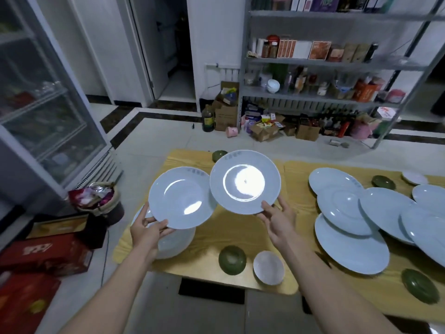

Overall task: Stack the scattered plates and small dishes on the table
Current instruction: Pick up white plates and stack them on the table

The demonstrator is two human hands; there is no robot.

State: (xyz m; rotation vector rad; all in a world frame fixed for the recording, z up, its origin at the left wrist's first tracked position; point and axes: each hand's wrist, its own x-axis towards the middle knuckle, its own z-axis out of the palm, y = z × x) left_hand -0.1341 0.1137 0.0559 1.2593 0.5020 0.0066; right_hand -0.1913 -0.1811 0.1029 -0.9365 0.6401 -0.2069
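My left hand (147,229) grips the near rim of a pale blue plate (181,197), held tilted above a stack of pale plates (177,244) at the table's left end. My right hand (277,216) grips the near rim of a second pale blue plate (244,182), raised beside the first, their rims overlapping. Several more pale blue plates (351,247) lie overlapping on the right of the yellow table (240,233). Small green dishes (232,259) and a small white dish (268,267) sit near the front edge.
More green dishes (420,289) and another green dish (218,155) lie around the table, with a small white dish (414,177) at the far right. Red boxes (45,256) and a full bin (101,201) stand on the floor to the left. A metal shelf (325,61) stands behind.
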